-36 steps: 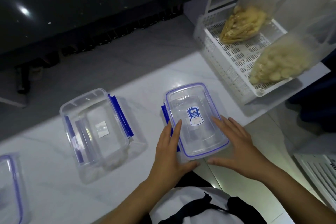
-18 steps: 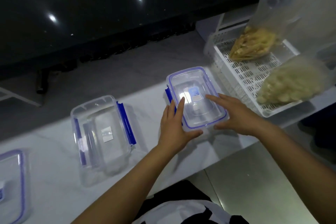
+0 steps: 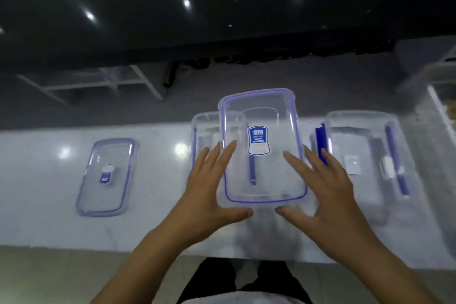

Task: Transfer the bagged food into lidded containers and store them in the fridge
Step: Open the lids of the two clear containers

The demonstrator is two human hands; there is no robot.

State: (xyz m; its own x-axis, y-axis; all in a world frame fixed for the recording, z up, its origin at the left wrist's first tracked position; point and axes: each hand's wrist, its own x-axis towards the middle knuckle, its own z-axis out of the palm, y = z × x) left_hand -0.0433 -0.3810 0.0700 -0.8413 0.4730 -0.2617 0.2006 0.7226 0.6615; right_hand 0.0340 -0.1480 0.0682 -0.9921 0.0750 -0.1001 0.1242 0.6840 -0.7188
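Both hands hold a clear lid [image 3: 262,145] with a blue rim between them: the left hand [image 3: 209,195] lies along its left edge and the right hand [image 3: 325,195] along its right edge, fingers straight and spread, thumbs tucked under the near edge. The lid seems lifted off the white surface [image 3: 158,224], and through it shows an open container [image 3: 206,136] standing behind and below. A second open container [image 3: 365,155] with blue side clips stands to the right, and another lid [image 3: 107,176] lies flat on the surface to the left. Both containers look empty, and no bagged food is plainly in view here; only a blurred white edge shows at the far right. As a judgement, the task is at its start: the containers are uncovered and laid out, while filling them, closing the lids and carrying them to the fridge are all still to do.
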